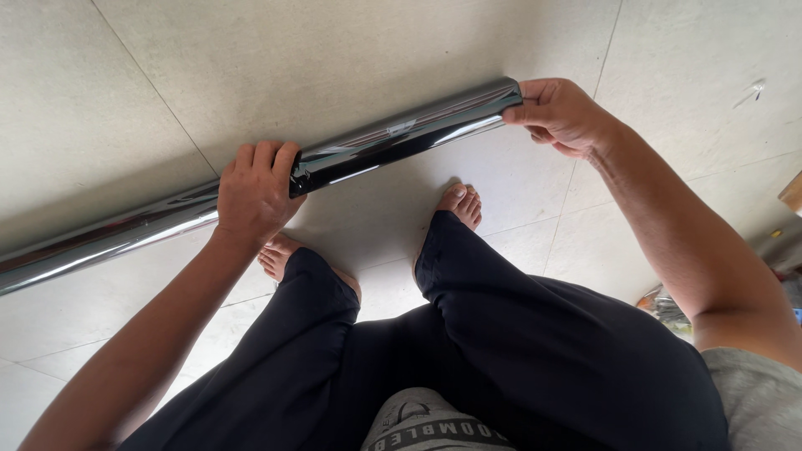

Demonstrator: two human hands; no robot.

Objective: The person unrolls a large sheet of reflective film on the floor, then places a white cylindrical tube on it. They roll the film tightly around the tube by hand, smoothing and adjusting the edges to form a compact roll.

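A long roll of dark, glossy film (393,138) stretches across the view from the lower left edge up to the right. It hangs above a tiled floor. My left hand (255,196) is wrapped around the roll near its middle. My right hand (561,113) pinches the roll's right end between thumb and fingers. Below the roll I see my two bare feet (459,203) and my legs in dark trousers (518,334).
The floor is pale grey tile (334,50) with thin grout lines. A wooden corner (792,194) and some small mixed items (668,305) lie at the right edge. A small scrap (752,90) lies on the tile at the upper right.
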